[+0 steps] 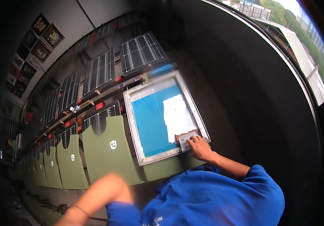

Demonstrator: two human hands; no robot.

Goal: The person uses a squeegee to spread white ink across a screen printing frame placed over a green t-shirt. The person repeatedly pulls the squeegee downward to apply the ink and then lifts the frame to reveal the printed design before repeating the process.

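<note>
My right hand [199, 147] is closed on the light grey holder of a squeegee [185, 141]. The squeegee, brownish along its far edge, rests at the near right corner of a screen-printing frame [135, 136]. White ink [177, 113] streaks the right half of the frame's blue mesh [147, 120]. The frame lies over a green shirt piece [165, 170], which shows along its near edge. At the lower left my left forearm [101, 192] is bent and blurred, with a thin cord at the wrist; the left hand itself runs out past the lower edge.
Green shirt pieces, each with a small white emblem, lie in a row on boards to the left, the nearest one [107, 150] beside the frame. Black marked boards [143, 52] line the far side of a rail [105, 92]. A dark wall [244, 75] stands at the right below a window.
</note>
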